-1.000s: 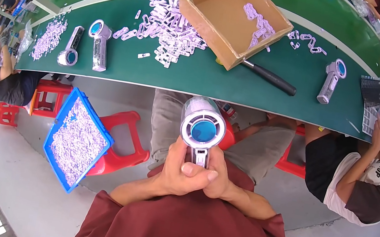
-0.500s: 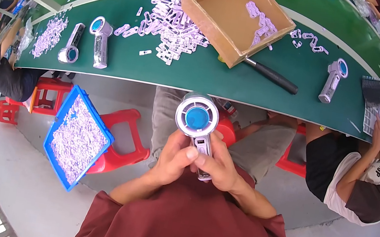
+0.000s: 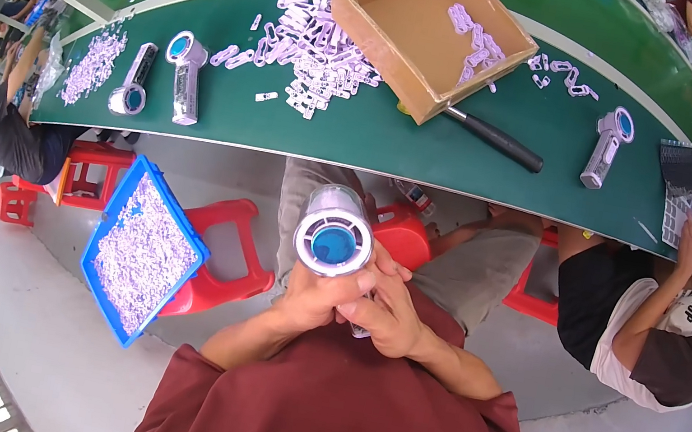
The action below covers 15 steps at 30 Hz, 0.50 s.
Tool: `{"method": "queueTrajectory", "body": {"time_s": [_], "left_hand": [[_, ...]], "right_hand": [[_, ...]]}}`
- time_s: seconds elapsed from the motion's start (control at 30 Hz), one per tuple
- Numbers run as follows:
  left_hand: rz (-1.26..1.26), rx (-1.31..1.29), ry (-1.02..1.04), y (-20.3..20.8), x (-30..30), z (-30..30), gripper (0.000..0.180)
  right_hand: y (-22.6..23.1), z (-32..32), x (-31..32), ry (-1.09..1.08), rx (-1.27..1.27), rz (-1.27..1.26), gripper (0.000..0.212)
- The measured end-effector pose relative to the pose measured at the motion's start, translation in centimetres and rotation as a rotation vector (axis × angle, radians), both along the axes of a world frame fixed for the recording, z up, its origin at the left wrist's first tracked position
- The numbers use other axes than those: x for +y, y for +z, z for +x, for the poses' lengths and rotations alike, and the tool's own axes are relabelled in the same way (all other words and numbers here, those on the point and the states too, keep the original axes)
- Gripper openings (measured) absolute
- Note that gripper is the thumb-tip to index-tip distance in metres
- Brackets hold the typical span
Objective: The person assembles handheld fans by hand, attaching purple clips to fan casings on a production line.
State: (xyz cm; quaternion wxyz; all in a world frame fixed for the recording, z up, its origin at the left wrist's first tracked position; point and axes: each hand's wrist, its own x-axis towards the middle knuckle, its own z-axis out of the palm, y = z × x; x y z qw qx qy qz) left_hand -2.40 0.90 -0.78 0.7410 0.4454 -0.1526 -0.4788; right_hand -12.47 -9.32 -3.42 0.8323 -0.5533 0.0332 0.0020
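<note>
A handheld fan (image 3: 335, 231) with a pale round head and blue centre is held over my lap, between me and the workbench. Its head tilts toward me, and most of the handle is hidden by my fingers. My left hand (image 3: 312, 298) is closed around the handle just below the head. From the other side my right hand (image 3: 393, 317) grips the same handle, its thumb lying across the front beside the left thumb. On the bench, a heap of small lilac plastic parts (image 3: 327, 57) lies beyond the fan.
A cardboard box (image 3: 433, 25) holds some lilac parts; a black-handled tool (image 3: 504, 144) sticks out beneath it. More fans (image 3: 187, 84) lie on the green bench (image 3: 243, 121). At left, a blue tray (image 3: 197, 260) of small pieces rests on a red stool (image 3: 237, 239). Co-workers sit on both sides.
The fan has come down and slightly left, closer to my body, and its head has tipped toward me. Both hands have shifted their grip, covering more of the handle.
</note>
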Motion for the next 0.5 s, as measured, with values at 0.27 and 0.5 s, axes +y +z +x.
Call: {"method": "queueTrajectory", "body": {"time_s": [0.27, 0.5], "left_hand": [[-0.075, 0.100, -0.020, -1.5, -0.1, 0.5, 0.042], [-0.111, 0.077, -0.075, -2.0, 0.1, 0.5, 0.079]], "right_hand": [[0.7, 0.5, -0.7, -0.026, -0.002, -0.109, 0.065], [0.3, 0.0, -1.4, 0.055, 0.151, 0.198, 0.054]]}}
